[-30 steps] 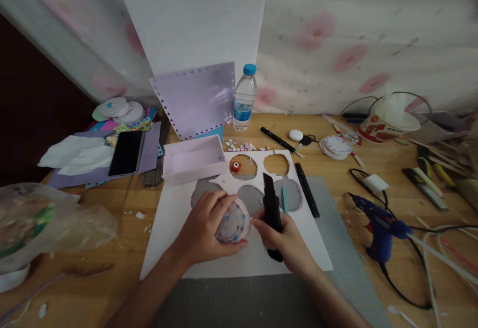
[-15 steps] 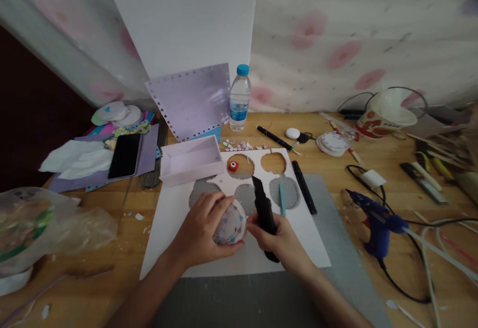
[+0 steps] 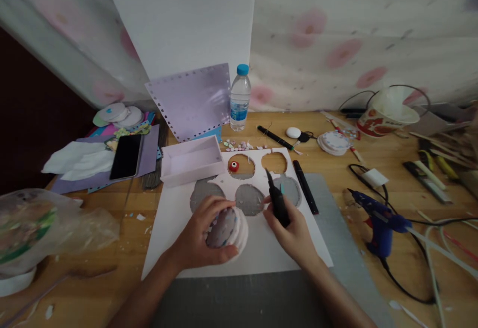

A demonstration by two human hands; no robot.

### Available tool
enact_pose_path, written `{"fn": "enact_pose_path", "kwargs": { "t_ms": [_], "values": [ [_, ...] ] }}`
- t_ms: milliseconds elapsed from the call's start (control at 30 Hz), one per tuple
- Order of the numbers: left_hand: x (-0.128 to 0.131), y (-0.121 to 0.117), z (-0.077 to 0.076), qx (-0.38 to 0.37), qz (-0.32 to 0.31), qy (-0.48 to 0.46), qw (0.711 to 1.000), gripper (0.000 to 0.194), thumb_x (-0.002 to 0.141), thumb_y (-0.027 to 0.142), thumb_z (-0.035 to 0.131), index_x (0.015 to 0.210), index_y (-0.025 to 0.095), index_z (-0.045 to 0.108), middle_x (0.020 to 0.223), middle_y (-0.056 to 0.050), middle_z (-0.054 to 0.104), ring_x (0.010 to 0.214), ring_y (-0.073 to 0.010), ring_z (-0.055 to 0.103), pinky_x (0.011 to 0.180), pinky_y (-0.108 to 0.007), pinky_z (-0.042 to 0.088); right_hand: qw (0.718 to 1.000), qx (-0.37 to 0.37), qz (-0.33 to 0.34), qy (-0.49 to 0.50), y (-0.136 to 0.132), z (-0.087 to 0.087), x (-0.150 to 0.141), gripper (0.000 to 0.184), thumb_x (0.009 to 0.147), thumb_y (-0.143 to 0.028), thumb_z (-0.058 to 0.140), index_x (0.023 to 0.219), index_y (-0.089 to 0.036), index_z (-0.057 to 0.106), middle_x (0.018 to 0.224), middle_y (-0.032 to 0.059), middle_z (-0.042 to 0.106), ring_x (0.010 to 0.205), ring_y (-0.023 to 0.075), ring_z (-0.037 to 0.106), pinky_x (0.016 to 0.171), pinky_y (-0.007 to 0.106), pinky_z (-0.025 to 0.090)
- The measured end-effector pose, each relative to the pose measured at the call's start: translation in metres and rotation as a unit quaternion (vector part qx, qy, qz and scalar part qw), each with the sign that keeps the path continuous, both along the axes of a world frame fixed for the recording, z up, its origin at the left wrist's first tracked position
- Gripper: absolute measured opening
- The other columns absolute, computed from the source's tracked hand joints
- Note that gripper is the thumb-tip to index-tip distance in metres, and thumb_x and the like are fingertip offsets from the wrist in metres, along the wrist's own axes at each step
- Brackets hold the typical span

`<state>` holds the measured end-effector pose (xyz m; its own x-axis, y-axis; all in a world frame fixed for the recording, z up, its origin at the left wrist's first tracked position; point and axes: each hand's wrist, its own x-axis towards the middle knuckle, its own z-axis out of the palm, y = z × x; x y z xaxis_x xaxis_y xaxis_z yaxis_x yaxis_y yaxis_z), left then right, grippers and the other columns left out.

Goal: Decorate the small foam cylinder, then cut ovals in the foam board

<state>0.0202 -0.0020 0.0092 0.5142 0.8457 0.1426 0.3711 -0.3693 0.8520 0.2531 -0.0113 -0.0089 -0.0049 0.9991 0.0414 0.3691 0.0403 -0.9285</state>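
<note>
My left hand (image 3: 201,236) grips a stack of round white foam discs (image 3: 229,229) with small coloured bits on the top face, tilted up off the sheet. My right hand (image 3: 293,231) is closed round a black utility knife (image 3: 277,199), its tip pointing away from me, to the right of the discs. Both hands are over a white foam sheet (image 3: 175,228) with several round holes cut in it. The sheet lies on a grey cutting mat (image 3: 336,238). A small red object (image 3: 234,165) sits inside one hole.
A shallow white box (image 3: 191,160), a water bottle (image 3: 239,98) and a perforated lilac sheet (image 3: 191,100) stand behind the foam sheet. A phone (image 3: 126,156) lies at the left; a blue glue gun (image 3: 377,221), a black marker (image 3: 305,186) and a paper bucket (image 3: 386,114) at the right.
My left hand lifted and tilted the discs toward me. My right hand moved the knife away from the discs, to the right and further up the sheet.
</note>
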Motion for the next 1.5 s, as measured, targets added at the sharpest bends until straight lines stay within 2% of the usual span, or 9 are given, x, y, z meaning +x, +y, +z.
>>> {"fn": "enact_pose_path", "kwargs": {
  "t_ms": [100,200,367,667,1300,1500],
  "values": [
    [-0.002,0.002,-0.002,-0.029,0.006,-0.028,0.999,0.058,0.075,0.038,0.067,0.129,0.025,0.049,0.121,-0.01,0.051,0.113,-0.0272,0.05,0.096,-0.04,0.041,0.989,0.106,0.075,-0.076,-0.004,0.001,0.004,0.02,0.09,-0.034,0.047,0.098,-0.018,0.056,0.069,-0.0005,0.059,0.057,0.0135,0.054,0.052,0.023,0.04],
    [-0.001,0.004,0.0,-0.013,0.024,-0.006,1.0,0.061,0.073,0.033,0.07,0.129,0.025,0.048,0.119,-0.009,0.051,0.111,-0.026,0.05,0.096,-0.039,0.041,0.96,0.192,0.135,-0.155,-0.007,0.003,0.003,0.022,0.089,-0.037,0.05,0.098,-0.018,0.057,0.075,0.0032,0.063,0.066,0.0173,0.061,0.057,0.025,0.043],
    [-0.001,0.005,0.006,0.012,0.065,0.014,0.998,0.063,0.069,0.03,0.075,0.127,0.026,0.05,0.117,-0.008,0.049,0.109,-0.0245,0.05,0.089,-0.034,0.046,0.928,0.254,0.155,-0.225,-0.008,0.003,0.001,0.029,0.088,-0.043,0.052,0.097,-0.016,0.059,0.078,0.0076,0.066,0.066,0.0202,0.064,0.057,0.028,0.045],
    [-0.004,0.007,0.005,0.053,0.085,0.04,0.994,0.069,0.061,0.03,0.081,0.123,0.023,0.051,0.115,-0.008,0.049,0.11,-0.0258,0.05,0.091,-0.037,0.045,0.914,0.272,0.156,-0.257,-0.007,0.002,0.004,0.036,0.09,-0.049,0.049,0.093,-0.016,0.062,0.077,0.0091,0.067,0.064,0.0199,0.063,0.056,0.029,0.044],
    [-0.008,0.005,0.012,0.04,0.09,0.019,0.995,0.059,0.067,0.026,0.076,0.12,0.024,0.053,0.113,-0.007,0.05,0.105,-0.0229,0.053,0.087,-0.035,0.046,0.909,0.288,0.136,-0.269,-0.003,0.001,0.009,0.036,0.089,-0.049,0.052,0.092,-0.015,0.064,0.075,0.0087,0.068,0.062,0.0197,0.064,0.055,0.029,0.045],
    [-0.005,0.005,0.01,0.021,0.09,0.019,0.996,0.061,0.065,0.026,0.077,0.121,0.025,0.052,0.113,-0.007,0.049,0.105,-0.0225,0.053,0.082,-0.032,0.048,0.911,0.289,0.136,-0.262,-0.004,0.001,0.004,0.035,0.089,-0.048,0.053,0.092,-0.015,0.065,0.077,0.0094,0.069,0.062,0.02,0.065,0.054,0.029,0.046]
  ]
}}
